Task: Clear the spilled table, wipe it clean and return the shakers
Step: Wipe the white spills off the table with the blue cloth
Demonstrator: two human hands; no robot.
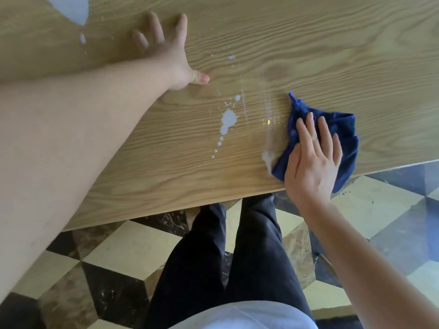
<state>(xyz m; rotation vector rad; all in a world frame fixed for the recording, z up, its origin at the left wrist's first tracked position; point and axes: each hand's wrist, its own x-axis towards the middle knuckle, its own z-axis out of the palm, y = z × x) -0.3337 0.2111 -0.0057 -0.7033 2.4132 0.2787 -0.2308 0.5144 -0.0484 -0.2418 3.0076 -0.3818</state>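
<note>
The right hand (313, 160) presses flat, fingers straight, on a crumpled dark blue cloth (332, 138) near the front edge of the light wood-grain table (308, 55). The left hand (166, 53) rests spread on bare wood, holding nothing. White spilled puddles (228, 121) lie between them.

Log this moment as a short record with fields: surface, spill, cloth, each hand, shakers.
surface: wooden table, near edge above a checkered floor
spill: white puddle mid-table with small drops around it; larger white patch at the far left; wet streak beside the cloth
cloth: blue cloth, bunched, flat on the table near its edge
right hand: fingers straight, pressing on the cloth
left hand: fingers spread, resting flat on the table, holding nothing
shakers: none in view
</note>
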